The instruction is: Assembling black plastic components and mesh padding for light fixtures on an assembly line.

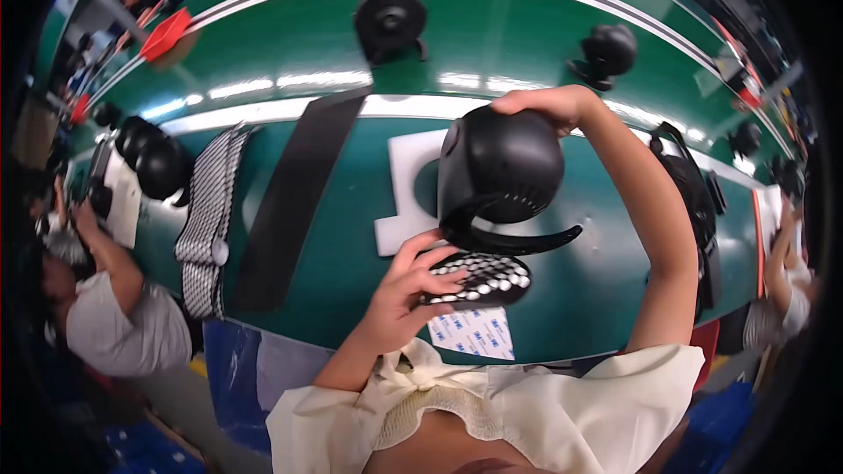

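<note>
A glossy black rounded housing [514, 158] with small slots and a curved black bracket [527, 241] is held tilted over the table. My right hand [549, 107] grips it from the top, fingers bent over its far side. Low in front of me, my left hand [408, 290] is closed at the left end of an oval black-and-white dotted piece [492, 276], just under the bracket. Its upper fingertips come close to the housing's lower edge; contact is unclear. A white square of backing paper with blue print [474, 333] lies beneath at the table edge.
Behind the housing lies a white foam piece with a cutout [404, 184]. To the left are a long black strip [303, 202] and a patterned sheet [206, 219]. Black units [391, 25] stand on the green line beyond. People work at both sides; black parts [689, 184] lie right.
</note>
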### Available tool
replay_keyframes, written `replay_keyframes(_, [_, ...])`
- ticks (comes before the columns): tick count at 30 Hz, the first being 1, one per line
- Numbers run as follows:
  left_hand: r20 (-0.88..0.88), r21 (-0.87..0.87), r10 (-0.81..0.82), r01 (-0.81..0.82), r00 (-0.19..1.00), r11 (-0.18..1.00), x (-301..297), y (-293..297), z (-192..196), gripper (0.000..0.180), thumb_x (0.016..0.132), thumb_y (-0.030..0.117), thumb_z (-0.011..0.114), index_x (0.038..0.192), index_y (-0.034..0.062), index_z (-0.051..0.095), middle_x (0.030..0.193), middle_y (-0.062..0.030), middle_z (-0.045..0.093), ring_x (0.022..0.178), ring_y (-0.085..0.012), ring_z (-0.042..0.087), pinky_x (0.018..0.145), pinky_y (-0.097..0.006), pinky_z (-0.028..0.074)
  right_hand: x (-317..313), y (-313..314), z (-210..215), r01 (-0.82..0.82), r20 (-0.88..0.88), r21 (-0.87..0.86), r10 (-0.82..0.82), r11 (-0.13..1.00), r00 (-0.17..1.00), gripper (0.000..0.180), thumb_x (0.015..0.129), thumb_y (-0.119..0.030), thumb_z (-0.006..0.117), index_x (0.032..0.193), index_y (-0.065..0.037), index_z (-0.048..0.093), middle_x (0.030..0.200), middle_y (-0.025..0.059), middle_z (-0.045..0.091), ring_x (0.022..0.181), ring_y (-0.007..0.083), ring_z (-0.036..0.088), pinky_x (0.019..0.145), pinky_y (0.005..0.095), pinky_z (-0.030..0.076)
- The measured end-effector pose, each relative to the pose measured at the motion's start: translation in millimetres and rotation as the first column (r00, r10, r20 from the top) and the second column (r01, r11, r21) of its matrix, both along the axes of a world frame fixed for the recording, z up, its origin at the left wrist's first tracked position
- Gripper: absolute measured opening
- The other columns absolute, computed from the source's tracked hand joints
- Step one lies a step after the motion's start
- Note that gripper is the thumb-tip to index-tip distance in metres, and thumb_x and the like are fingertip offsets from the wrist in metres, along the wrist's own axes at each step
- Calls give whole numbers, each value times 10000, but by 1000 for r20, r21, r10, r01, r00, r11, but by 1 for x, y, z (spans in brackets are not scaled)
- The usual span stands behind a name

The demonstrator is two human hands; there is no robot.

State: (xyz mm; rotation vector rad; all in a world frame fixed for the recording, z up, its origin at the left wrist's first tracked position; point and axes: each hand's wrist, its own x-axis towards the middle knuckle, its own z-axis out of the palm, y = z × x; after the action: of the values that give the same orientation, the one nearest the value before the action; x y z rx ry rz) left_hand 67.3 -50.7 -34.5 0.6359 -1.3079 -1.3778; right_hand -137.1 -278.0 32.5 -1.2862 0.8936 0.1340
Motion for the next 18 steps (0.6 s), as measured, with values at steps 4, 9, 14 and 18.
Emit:
replay_keyframes(4, [190, 14, 117, -122, 975, 992, 9, 6, -5, 143, 750, -37, 561, 886, 8, 555, 1104, -122, 348, 1002, -179, 431, 868, -277, 343, 73, -10, -14, -279, -114, -49, 272, 959, 955, 798, 650, -698, 463, 1188, -109, 443, 1120, 157, 497, 928, 266, 557, 626, 432, 506])
replay_keyframes(9, [98, 300, 221, -240, 970, 923, 9, 11, -2, 129, 759, -29, 558, 884, 0, 546, 955, -77, 370, 894, -126, 446, 788, -223, 370, 108, 2, 5, -404, -428, -173, 301, 898, 852, 750, 773, -647, 287, 1105, -5, 486, 1015, 234, 534, 845, 308, 586, 712, 473, 486])
replay_keyframes(14, [-95, 230, 148, -123, 984, 965, 2, 5, 3, 116, 779, -33, 540, 876, -10, 480, 984, -78, 433, 899, -109, 480, 766, -222, 393, 70, 8, -39, -86, -192, -856, -160, 509, 968, 547, 836, -476, 401, 913, 47, 544, 721, 214, 587, 557, 292, 575, 670, 387, 443])
replay_keyframes(18, [211, 79, 424, -448, 881, 891, 11, 6, 12, 65, 808, 15, 526, 853, -2, 482, 607, -9, 540, 574, -24, 474, 516, -193, 394, 25, 42, -13, 522, 452, -845, -370, 114, 812, 349, 881, -275, 412, 724, 16, 523, 562, 37, 501, 477, 102, 435, 449, 239, 320])
